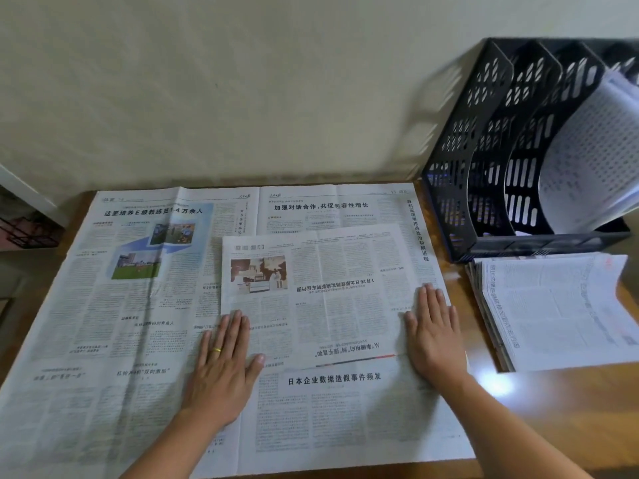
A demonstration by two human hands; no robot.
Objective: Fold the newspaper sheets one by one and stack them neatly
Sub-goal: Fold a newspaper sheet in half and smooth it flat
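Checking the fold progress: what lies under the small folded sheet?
The folded sheet lies on the open newspaper spread, covering its right page's middle. Left hand and right hand press flat on it. The covered print cannot be seen.

A folded sheet (311,292) lies on the open newspaper (121,305), stack (560,312) right, rack (491,150) behind

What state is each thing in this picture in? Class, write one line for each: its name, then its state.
Open newspaper sheet: spread flat on the table.
Folded sheet: lying on the open sheet, print upside down.
Left hand: flat, fingers straight, pressing the folded sheet's left edge.
Right hand: flat, pressing its right edge.
Newspaper stack: lying flat, right of the open sheet.
File rack: upright, with curled paper in one slot.
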